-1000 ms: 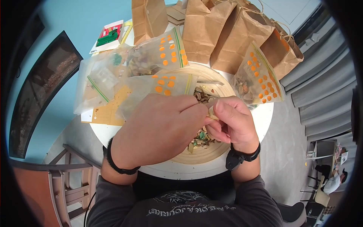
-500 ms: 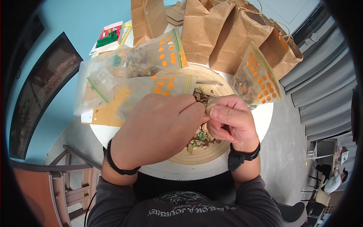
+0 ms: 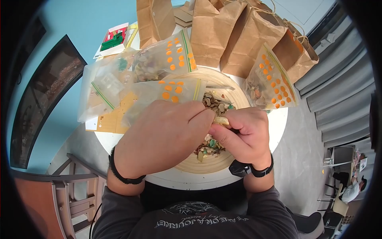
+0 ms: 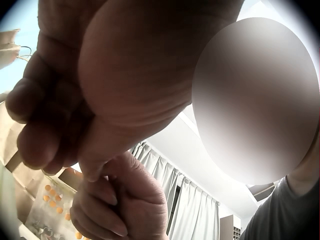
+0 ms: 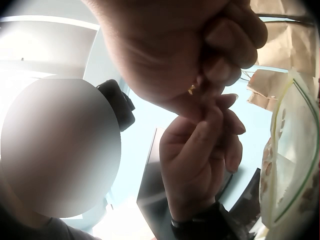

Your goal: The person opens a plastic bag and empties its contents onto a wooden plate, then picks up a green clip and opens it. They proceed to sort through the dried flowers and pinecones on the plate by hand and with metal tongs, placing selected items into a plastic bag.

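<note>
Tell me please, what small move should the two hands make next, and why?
Probably ease the right hand gently away from the left hand, to peel or split the small pale-yellow piece. Fingertips of both hands meet at it, and it is above the round pale wooden tray, where loose brown and green dried bits lie in a heap.

Left grip (image 3: 165, 139) — back up, fingers curled; right grip (image 3: 248, 137) — thumb pointing toward left; wrists apart.
</note>
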Demonstrator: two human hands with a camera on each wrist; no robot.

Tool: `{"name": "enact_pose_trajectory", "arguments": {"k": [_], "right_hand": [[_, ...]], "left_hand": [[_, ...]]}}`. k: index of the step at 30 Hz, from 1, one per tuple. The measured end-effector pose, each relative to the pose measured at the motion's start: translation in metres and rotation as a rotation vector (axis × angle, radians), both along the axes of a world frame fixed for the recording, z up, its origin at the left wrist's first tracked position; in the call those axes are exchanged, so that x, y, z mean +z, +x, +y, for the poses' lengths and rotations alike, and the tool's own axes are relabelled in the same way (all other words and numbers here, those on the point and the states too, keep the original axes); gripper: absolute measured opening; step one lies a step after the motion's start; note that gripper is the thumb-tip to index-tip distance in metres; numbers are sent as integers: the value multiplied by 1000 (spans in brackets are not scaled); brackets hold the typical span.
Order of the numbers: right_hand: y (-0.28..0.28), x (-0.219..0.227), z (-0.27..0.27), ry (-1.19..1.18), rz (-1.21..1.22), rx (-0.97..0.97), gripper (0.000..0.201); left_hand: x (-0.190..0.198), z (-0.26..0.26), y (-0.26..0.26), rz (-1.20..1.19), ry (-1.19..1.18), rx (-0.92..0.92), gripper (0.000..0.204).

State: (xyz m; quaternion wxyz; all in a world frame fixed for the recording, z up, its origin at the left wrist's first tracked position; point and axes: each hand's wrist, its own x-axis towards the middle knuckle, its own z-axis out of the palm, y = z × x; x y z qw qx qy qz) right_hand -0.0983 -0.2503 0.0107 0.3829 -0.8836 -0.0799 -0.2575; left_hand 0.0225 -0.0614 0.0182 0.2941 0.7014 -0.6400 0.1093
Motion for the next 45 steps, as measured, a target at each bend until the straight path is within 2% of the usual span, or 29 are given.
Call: {"name": "enact_pose_trajectory", "arguments": {"k": [4, 8, 11, 13, 16, 25, 30, 39, 45], "right_hand": [[-1, 4, 2, -154, -74, -25, 43], [-2, 3, 5, -139, -59, -70, 42], [-2, 1, 5, -41, 18, -88, 42], [-1, 2, 3, 32, 41, 16, 43], [0, 1, 5, 129, 67, 34, 47], [2, 5, 2, -105, -63, 59, 48], [3, 5, 0, -89, -69, 105, 47], [1, 2, -1, 5, -61, 158, 46], [1, 3, -5, 34, -22, 222, 45]], "left_hand": [[-1, -1, 0, 7, 7, -2, 38], [3, -3, -5, 31, -35, 20, 43], [4, -2, -3, 42, -57, 7, 44], [4, -1, -1, 40, -57, -14, 43], [5, -1, 0, 54, -73, -16, 41], [7, 1, 2, 89, -122, 9, 39], [7, 2, 3, 105, -71, -44, 38], [9, 1, 4, 150, -115, -178, 29], [8, 3, 1, 174, -56, -184, 24]]}}
